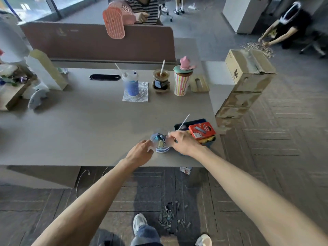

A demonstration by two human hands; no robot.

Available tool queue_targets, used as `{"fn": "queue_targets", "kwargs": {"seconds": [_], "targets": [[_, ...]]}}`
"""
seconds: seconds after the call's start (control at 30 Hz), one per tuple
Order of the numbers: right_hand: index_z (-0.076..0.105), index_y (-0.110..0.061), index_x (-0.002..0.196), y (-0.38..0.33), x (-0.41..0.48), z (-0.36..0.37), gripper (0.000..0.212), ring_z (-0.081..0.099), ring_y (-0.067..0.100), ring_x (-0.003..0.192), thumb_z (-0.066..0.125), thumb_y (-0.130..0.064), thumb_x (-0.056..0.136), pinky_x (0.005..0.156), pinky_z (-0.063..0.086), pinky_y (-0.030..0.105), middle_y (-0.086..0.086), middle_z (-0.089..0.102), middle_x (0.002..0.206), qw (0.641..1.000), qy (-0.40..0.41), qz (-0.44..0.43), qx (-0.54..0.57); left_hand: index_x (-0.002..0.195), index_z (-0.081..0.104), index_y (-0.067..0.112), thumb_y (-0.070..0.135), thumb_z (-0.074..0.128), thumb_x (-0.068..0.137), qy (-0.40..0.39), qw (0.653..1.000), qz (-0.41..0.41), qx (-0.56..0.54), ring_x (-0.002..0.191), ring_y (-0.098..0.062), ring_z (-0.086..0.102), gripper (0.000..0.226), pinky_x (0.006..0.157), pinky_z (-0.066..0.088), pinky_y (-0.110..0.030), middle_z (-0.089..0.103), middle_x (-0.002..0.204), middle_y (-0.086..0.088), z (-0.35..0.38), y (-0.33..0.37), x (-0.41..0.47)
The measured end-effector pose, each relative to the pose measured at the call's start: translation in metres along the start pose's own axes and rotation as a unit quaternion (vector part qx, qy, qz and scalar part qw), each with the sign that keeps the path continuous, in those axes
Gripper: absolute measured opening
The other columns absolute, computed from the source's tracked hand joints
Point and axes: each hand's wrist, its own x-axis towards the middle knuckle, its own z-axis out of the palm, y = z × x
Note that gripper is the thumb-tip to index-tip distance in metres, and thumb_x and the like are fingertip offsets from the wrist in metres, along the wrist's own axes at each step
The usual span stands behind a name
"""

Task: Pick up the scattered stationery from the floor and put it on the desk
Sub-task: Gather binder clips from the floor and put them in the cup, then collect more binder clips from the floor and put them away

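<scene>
A clear round tub [161, 146] holding binder clips stands near the desk's [88, 125] front edge. My left hand [141, 152] grips the tub's left side with curled fingers. My right hand [182, 142] reaches over its right rim with fingers curled; motion blur hides whether they pinch anything. Small grey clips and staples [167, 219] lie scattered on the floor [266, 174] in front of my shoes. A small printed packet [185, 170] lies on the floor under the desk's edge.
A blue tray [210, 142] with a red staple box [202, 130] and a white stick sits right of the tub. Three drink cups [181, 82] stand further back. Cardboard boxes [246, 75] rise beside the desk's right end. Two people are behind.
</scene>
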Motion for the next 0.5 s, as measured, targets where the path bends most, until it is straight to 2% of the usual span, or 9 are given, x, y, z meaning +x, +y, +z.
{"fn": "queue_targets", "kwargs": {"seconds": [0.07, 0.13, 0.23, 0.37, 0.5], "targets": [[0.064, -0.011, 0.108, 0.013, -0.029, -0.002, 0.018, 0.061, 0.023, 0.097, 0.053, -0.017, 0.095, 0.07, 0.044, 0.029, 0.008, 0.064, 0.11, 1.0, 0.003, -0.006, 0.006, 0.129, 0.05, 0.019, 0.017, 0.046, 0.091, -0.007, 1.0, -0.002, 0.017, 0.11, -0.029, 0.055, 0.038, 0.089, 0.045, -0.033, 0.053, 0.13, -0.009, 0.008, 0.021, -0.009], [0.064, -0.013, 0.107, 0.027, -0.055, -0.001, 0.019, 0.061, 0.024, 0.098, 0.052, -0.018, 0.094, 0.076, 0.05, 0.033, 0.007, 0.064, 0.111, 1.0, -0.004, -0.015, 0.012, 0.132, 0.047, 0.018, 0.017, 0.047, 0.091, -0.012, 1.0, -0.013, 0.025, 0.113, -0.031, 0.053, 0.041, 0.09, 0.044, -0.034, 0.048, 0.135, -0.01, 0.018, 0.042, -0.021], [0.064, -0.014, 0.108, 0.046, -0.085, -0.002, 0.02, 0.06, 0.024, 0.101, 0.05, -0.019, 0.095, 0.082, 0.051, 0.035, 0.007, 0.064, 0.113, 0.999, -0.004, -0.029, 0.018, 0.128, 0.05, 0.015, 0.018, 0.049, 0.09, -0.003, 0.999, -0.021, 0.026, 0.115, -0.029, 0.052, 0.038, 0.091, 0.043, -0.032, 0.044, 0.138, -0.009, 0.037, 0.071, -0.044], [0.064, -0.01, 0.11, 0.063, -0.117, 0.008, 0.022, 0.06, 0.026, 0.102, 0.049, -0.018, 0.097, 0.079, 0.046, 0.029, 0.009, 0.063, 0.116, 0.998, -0.007, -0.052, 0.027, 0.122, 0.054, 0.009, 0.02, 0.057, 0.089, 0.016, 0.999, -0.032, 0.037, 0.106, -0.033, 0.058, 0.035, 0.085, 0.048, -0.036, 0.049, 0.128, -0.012, 0.063, 0.094, -0.084], [0.062, -0.012, 0.111, 0.069, -0.151, 0.025, 0.023, 0.06, 0.028, 0.102, 0.048, -0.022, 0.096, 0.083, 0.051, 0.035, 0.01, 0.062, 0.115, 0.998, -0.019, -0.057, 0.023, 0.11, 0.054, 0.004, 0.018, 0.055, 0.084, 0.008, 0.997, -0.058, 0.053, 0.106, -0.036, 0.056, 0.029, 0.081, 0.048, -0.041, 0.051, 0.115, -0.015, 0.091, 0.101, -0.126]]}}
